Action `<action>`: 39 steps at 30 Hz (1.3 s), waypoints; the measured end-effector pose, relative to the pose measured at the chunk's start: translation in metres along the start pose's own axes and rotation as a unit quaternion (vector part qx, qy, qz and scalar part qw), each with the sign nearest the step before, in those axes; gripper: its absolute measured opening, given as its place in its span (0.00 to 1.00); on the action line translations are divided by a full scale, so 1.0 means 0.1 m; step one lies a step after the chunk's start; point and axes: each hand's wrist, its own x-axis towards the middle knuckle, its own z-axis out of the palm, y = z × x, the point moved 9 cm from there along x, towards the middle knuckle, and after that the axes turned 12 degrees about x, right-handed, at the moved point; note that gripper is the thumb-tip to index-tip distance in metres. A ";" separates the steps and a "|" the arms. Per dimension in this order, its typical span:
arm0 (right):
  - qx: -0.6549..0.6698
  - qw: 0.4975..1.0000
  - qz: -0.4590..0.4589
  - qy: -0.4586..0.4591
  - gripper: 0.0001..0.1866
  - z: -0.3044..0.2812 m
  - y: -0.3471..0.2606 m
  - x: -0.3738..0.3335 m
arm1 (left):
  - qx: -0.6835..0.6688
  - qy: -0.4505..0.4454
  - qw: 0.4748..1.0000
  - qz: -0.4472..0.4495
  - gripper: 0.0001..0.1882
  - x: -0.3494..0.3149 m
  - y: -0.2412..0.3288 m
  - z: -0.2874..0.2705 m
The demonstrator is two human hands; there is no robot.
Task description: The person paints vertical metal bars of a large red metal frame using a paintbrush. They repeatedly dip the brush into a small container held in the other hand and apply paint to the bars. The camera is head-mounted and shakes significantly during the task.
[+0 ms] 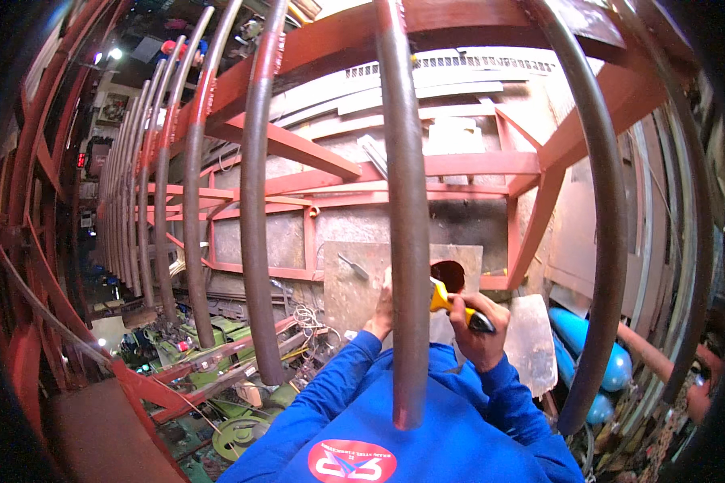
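My right hand (480,328) is closed around a tool with a yellow and black handle (439,295). The tool's far end is hidden behind a brown metal pipe (411,217) that runs down the middle of the view. My left hand (382,312) is just left of that pipe, which covers most of its fingers. Beyond the tool is a round, dark red opening, perhaps a paint pot (449,276). A small flat tool with a dark handle (353,266) lies on a grey board (338,294) beyond my left hand.
Several brown pipes (258,193) hang between me and the scene, joined to a red steel beam (330,44). A red steel frame (467,165) stands beyond the board. Green machinery (238,435) is at lower left, blue cylinders (604,358) at right, beside a pale slab (532,342).
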 end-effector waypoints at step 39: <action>-0.257 0.934 -0.244 -0.042 0.19 2.25 -2.40 3.91 | -0.109 0.089 0.961 -0.238 0.43 -1.32 -1.38 -1.25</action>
